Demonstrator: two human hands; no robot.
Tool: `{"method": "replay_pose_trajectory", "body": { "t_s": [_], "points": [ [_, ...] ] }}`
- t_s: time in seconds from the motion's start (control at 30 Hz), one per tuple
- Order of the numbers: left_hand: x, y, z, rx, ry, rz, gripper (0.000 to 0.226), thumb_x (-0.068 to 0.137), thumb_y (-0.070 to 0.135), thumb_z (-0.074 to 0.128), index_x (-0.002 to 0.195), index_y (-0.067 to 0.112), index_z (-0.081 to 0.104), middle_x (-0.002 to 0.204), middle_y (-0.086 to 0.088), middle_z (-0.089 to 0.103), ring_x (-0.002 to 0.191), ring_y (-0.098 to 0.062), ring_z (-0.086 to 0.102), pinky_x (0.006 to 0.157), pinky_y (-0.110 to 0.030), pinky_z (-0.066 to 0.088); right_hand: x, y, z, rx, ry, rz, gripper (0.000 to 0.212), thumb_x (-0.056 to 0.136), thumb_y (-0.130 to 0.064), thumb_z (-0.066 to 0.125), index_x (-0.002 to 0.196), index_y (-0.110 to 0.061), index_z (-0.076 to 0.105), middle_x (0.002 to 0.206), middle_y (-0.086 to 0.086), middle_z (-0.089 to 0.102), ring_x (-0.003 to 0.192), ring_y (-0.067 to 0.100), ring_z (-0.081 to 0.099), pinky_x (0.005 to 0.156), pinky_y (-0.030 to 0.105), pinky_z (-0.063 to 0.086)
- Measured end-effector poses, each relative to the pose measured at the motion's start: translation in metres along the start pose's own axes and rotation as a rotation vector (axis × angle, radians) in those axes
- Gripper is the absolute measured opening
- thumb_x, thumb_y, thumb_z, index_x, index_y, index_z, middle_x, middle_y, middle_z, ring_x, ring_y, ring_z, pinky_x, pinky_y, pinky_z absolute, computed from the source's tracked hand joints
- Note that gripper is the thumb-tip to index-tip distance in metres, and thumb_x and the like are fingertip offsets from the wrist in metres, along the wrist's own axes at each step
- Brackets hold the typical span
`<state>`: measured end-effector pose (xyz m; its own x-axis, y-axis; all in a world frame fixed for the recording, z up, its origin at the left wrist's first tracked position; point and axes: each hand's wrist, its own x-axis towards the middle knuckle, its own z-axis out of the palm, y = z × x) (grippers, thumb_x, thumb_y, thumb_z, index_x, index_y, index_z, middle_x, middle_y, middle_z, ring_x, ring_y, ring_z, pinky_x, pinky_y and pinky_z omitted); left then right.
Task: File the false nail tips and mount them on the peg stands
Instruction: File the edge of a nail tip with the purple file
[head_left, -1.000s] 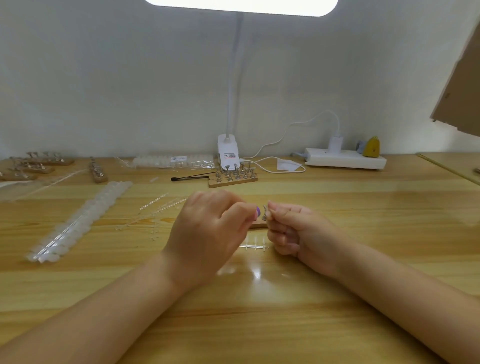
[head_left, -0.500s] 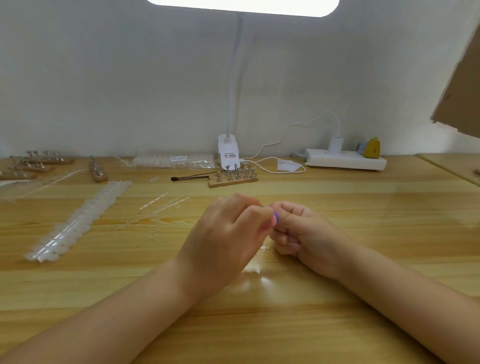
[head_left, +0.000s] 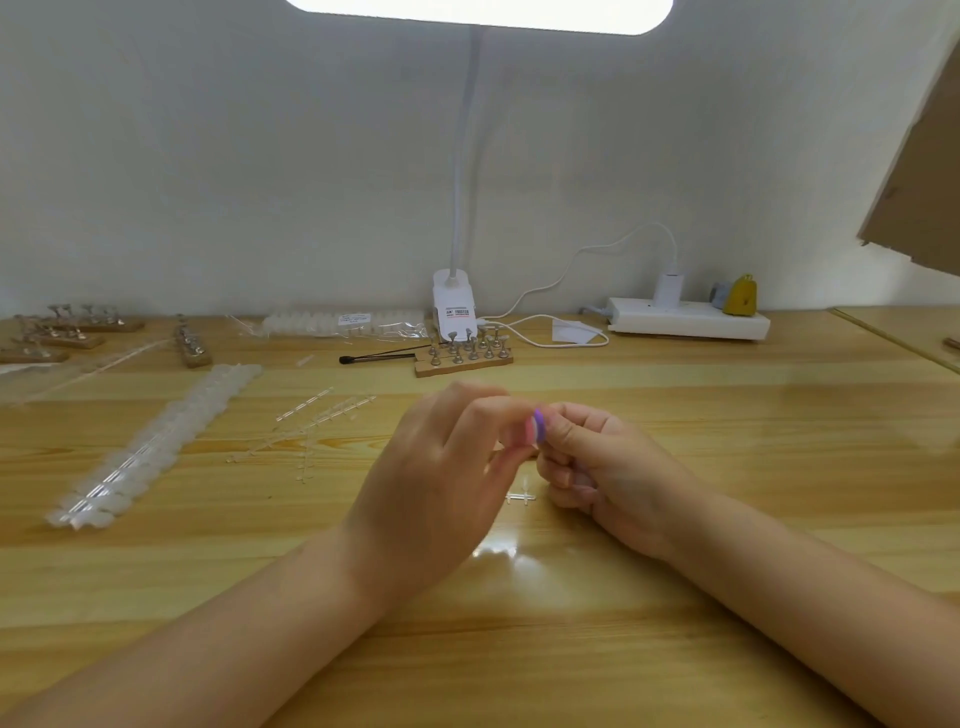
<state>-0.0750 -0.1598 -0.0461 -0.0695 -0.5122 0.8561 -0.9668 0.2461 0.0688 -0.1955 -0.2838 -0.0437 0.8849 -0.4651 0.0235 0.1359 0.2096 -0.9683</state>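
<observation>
Hands (head_left: 447, 467), two, around one purple-pink file (head_left: 535, 428).

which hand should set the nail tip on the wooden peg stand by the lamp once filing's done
Probably the right hand: its fingers are curled as if pinching the tip, though the tip itself is hidden. The left hand grips the purple file. The peg stand lies straight ahead.

A wooden table (head_left: 727, 467) carries nail-tip strips (head_left: 150, 441), peg stands (head_left: 465, 356), a brush (head_left: 376, 357), a power strip (head_left: 688, 322).
</observation>
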Motion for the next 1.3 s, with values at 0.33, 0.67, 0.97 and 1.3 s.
{"method": "replay_pose_trajectory", "body": {
  "t_s": [0.33,0.67,0.97,1.3],
  "points": [
    [-0.0014,0.0030,0.0012,-0.070,-0.018,-0.010,0.018,0.092,0.012,0.057,0.109,0.010,0.051,0.101,-0.012,0.062,0.089,-0.023,0.061,0.076,-0.038,0.054,0.0007,0.0013,-0.0003,-0.003,-0.001,-0.009,0.020,0.082,-0.029,0.059,0.065,-0.018,0.061,0.058,-0.003,0.036,0.046,0.006,0.037,0.041,0.018,0.018],
    [-0.0046,-0.0018,0.0027,-0.090,-0.125,-0.096,0.017,0.091,0.007,0.058,0.107,0.002,0.059,0.099,-0.015,0.062,0.083,-0.031,0.062,0.071,-0.045,0.055,0.0002,-0.0002,-0.0003,0.008,0.008,-0.002,0.020,0.083,-0.028,0.058,0.066,-0.018,0.063,0.057,-0.004,0.036,0.046,0.007,0.037,0.040,0.017,0.020],
    [-0.0018,0.0027,0.0046,0.008,-0.081,-0.018,0.016,0.090,0.009,0.060,0.106,0.008,0.055,0.097,-0.014,0.063,0.083,-0.029,0.062,0.072,-0.042,0.054,0.0017,0.0015,-0.0023,0.033,0.010,-0.007,0.020,0.082,-0.027,0.059,0.065,-0.017,0.058,0.056,-0.005,0.038,0.045,0.005,0.036,0.038,0.015,0.022],
    [-0.0023,-0.0003,0.0033,-0.025,-0.125,-0.121,0.014,0.091,0.004,0.059,0.104,-0.001,0.062,0.098,-0.015,0.063,0.080,-0.033,0.063,0.071,-0.048,0.054,0.0006,0.0005,-0.0013,0.018,0.018,0.014,0.018,0.084,-0.026,0.057,0.073,-0.012,0.056,0.057,-0.003,0.037,0.045,0.006,0.036,0.042,0.019,0.017]
  ]
}}
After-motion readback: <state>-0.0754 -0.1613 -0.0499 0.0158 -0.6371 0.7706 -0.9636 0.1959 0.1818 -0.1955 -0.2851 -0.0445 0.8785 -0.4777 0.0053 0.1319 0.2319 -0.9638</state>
